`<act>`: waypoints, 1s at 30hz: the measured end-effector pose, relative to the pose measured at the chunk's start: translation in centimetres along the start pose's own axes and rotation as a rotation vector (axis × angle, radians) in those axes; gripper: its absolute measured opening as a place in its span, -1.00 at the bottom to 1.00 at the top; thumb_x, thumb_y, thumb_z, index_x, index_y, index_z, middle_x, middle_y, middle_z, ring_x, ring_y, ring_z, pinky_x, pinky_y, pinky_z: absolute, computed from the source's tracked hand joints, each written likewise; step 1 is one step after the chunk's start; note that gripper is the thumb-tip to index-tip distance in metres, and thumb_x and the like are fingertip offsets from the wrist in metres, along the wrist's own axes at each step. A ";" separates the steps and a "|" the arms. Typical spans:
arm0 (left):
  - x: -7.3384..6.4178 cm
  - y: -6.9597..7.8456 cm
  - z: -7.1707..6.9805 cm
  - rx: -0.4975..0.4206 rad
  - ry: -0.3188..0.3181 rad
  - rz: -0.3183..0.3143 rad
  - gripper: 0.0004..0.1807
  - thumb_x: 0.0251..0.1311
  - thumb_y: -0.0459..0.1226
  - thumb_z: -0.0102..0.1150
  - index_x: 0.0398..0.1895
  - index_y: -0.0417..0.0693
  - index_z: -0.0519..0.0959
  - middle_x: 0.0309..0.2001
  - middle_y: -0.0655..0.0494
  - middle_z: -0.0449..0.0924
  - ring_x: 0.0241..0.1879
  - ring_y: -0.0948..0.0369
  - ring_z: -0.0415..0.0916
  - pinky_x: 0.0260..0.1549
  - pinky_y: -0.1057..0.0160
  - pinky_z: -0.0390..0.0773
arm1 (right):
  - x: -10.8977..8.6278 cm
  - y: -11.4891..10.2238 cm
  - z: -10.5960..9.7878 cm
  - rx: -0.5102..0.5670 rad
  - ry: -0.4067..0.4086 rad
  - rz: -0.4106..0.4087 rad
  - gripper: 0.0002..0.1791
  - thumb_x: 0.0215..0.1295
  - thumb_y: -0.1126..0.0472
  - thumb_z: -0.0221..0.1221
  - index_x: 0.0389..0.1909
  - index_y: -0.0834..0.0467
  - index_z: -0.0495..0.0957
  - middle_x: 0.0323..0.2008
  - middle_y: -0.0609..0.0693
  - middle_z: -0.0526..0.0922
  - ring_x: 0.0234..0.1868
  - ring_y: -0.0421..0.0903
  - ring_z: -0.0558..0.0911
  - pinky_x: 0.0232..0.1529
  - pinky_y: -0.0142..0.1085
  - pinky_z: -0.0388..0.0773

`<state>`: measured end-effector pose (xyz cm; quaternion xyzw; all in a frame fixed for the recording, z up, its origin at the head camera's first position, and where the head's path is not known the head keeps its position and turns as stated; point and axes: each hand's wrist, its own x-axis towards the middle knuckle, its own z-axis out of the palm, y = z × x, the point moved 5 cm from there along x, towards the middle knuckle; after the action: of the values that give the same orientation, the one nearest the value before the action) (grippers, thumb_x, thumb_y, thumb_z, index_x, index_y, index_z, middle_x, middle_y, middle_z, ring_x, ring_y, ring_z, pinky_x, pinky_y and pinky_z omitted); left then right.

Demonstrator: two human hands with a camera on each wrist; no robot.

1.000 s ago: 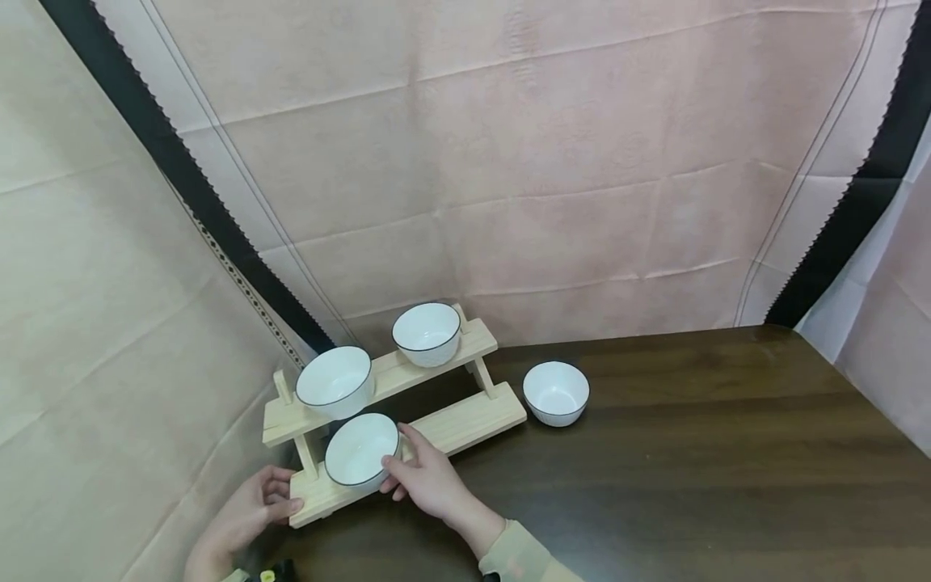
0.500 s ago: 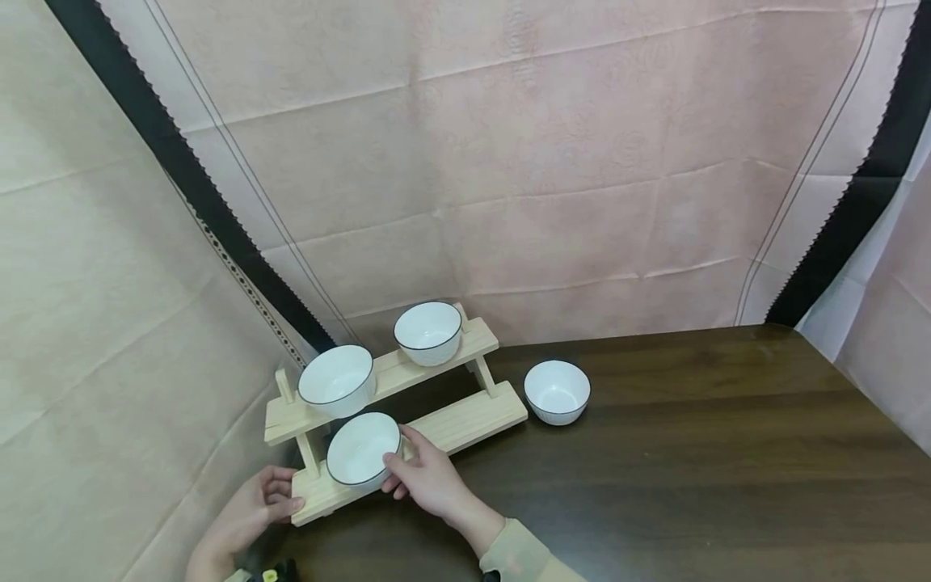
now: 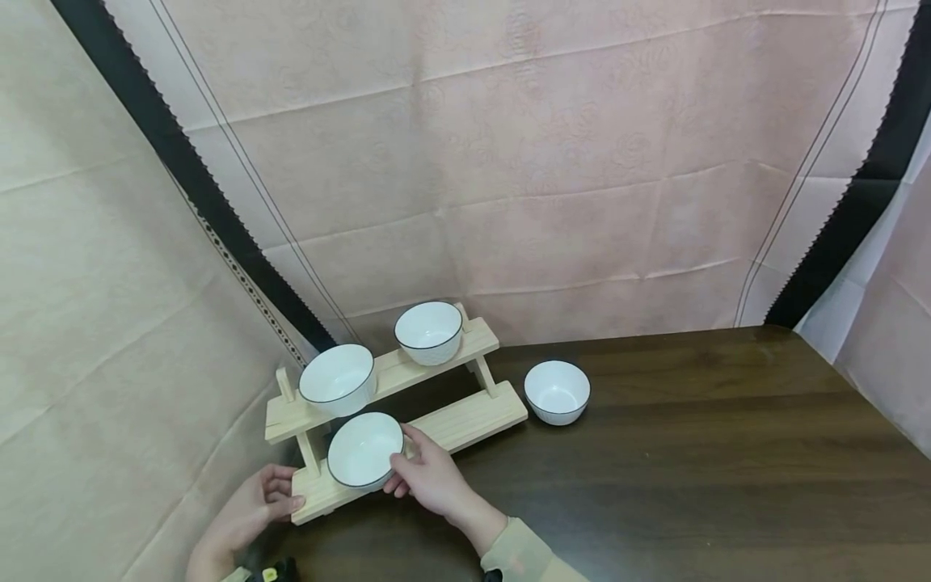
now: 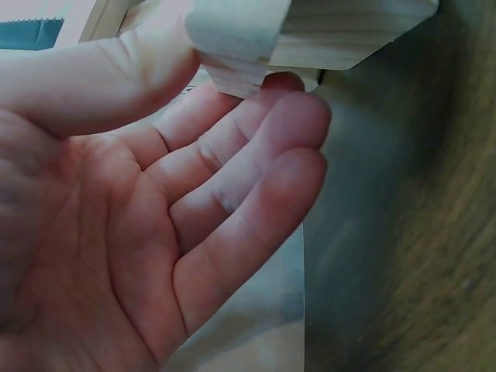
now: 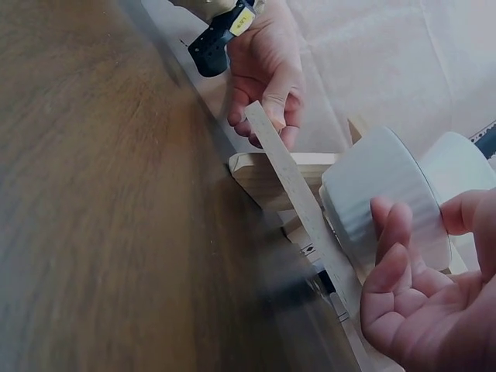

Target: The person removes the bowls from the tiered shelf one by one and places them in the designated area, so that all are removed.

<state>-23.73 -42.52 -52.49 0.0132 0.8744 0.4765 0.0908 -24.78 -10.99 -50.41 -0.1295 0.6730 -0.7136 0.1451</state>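
Note:
A two-tier pale wooden stand (image 3: 465, 419) is on the table, set at a slant. My left hand (image 3: 250, 509) grips the near left end of its lower board; in the left wrist view the thumb lies against the board (image 4: 240, 35) and the fingers curl under it. On that lower board sits a white dark-rimmed bowl (image 3: 364, 453). My right hand (image 3: 432, 481) pinches this bowl's right side, thumb at the rim and fingers against the outer wall (image 5: 372, 186). Two similar bowls, one left (image 3: 337, 380) and one right (image 3: 427, 331), stand on the upper board.
Another white bowl (image 3: 557, 394) stands on the dark wooden table (image 3: 655, 469), just right of the stand. Pale cloth walls (image 3: 545, 178) enclose the table at the back and sides. The stand's left end is close to the left cloth (image 3: 145, 364).
The bowl in my right hand has shifted very slightly to the right along the lower board, and my right thumb with it. My left hand keeps its grip on the stand.

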 end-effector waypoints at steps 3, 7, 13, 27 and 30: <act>0.0 0.0 0.1 -0.002 -0.003 0.001 -0.34 0.37 -0.40 0.37 0.33 -0.62 0.27 -0.09 -0.10 0.66 -0.31 0.33 0.66 -0.29 0.27 0.71 | 0.0 -0.1 -0.1 -0.001 0.003 -0.004 -0.24 0.54 0.19 0.18 0.68 0.22 0.21 -0.42 0.22 0.82 -0.51 -0.19 0.68 -0.33 -0.33 0.66; 0.0 0.1 0.1 -0.004 -0.001 -0.001 -0.34 0.37 -0.40 0.37 0.33 -0.62 0.27 -0.10 -0.08 0.66 -0.32 0.33 0.65 -0.29 0.27 0.71 | -0.1 -0.2 -0.2 -0.001 0.009 -0.002 -0.24 0.52 0.21 0.18 0.67 0.23 0.23 -0.44 0.21 0.81 -0.52 -0.19 0.68 -0.34 -0.34 0.63; -0.1 0.3 0.3 -0.006 0.000 0.001 -0.34 0.36 -0.40 0.38 0.33 -0.62 0.27 -0.11 -0.08 0.66 -0.32 0.33 0.65 -0.30 0.27 0.71 | -0.2 -0.2 -0.3 -0.010 0.015 0.008 -0.24 0.49 0.24 0.18 0.67 0.22 0.24 -0.44 0.23 0.81 -0.53 -0.20 0.67 -0.35 -0.35 0.61; 0.0 0.3 0.2 -0.008 0.021 -0.024 -0.32 0.33 -0.41 0.40 0.34 -0.61 0.27 -0.10 -0.08 0.66 -0.33 0.32 0.65 -0.31 0.28 0.71 | -0.5 -0.3 -2.4 0.008 0.025 0.022 -0.24 0.44 0.33 0.09 0.66 0.25 0.24 -0.47 0.19 0.80 -0.52 -0.18 0.68 -0.40 -0.37 0.57; 0.0 0.3 0.2 -0.010 0.024 -0.032 -0.31 0.33 -0.41 0.41 0.35 -0.60 0.27 -0.09 -0.08 0.67 -0.33 0.32 0.65 -0.31 0.27 0.71 | -0.8 -0.5 -3.6 -0.010 0.022 0.019 -0.26 0.45 0.31 0.07 0.65 0.23 0.27 -0.46 0.18 0.81 -0.52 -0.19 0.68 -0.41 -0.38 0.52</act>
<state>-23.69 -42.23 -52.34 -0.0070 0.8731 0.4794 0.0882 -25.44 -7.39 -50.16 -0.1159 0.6794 -0.7101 0.1441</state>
